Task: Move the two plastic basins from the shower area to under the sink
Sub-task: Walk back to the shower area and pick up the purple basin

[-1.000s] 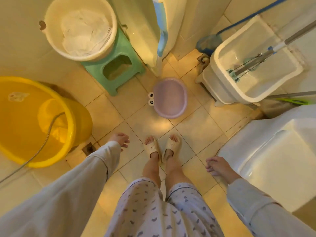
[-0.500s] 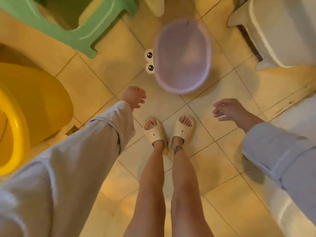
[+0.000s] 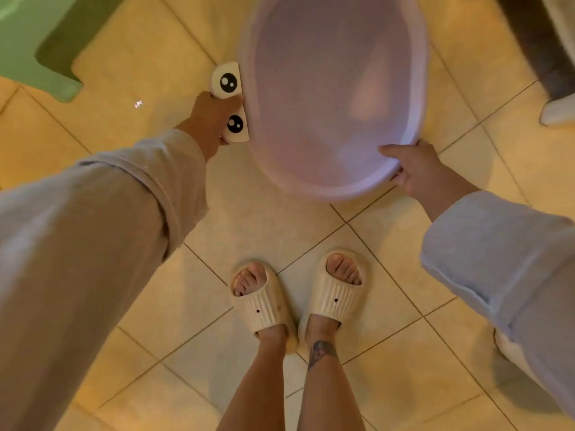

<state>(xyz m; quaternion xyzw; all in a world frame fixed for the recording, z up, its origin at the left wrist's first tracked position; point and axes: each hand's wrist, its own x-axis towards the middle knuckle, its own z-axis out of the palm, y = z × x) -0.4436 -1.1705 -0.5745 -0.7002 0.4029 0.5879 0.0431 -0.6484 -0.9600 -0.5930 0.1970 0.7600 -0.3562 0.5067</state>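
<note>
A pale purple oval plastic basin (image 3: 329, 88) with two white cartoon eyes on its left rim sits on the tiled floor at the top centre. My left hand (image 3: 211, 119) grips the rim at the eye handle. My right hand (image 3: 413, 166) holds the near right rim, thumb over the edge and fingers underneath. Whether the basin touches the floor cannot be told. No second basin is in view.
A green plastic stool (image 3: 37, 45) stands at the top left. A white mop bucket foot (image 3: 557, 110) shows at the right edge. My feet in cream slippers (image 3: 298, 300) stand on the beige tiles just behind the basin.
I have bent lower and the view has closed in on the basin. Both hands moved forward from open in the air and now grip its rim, left at the eyes, right at the near edge.
</note>
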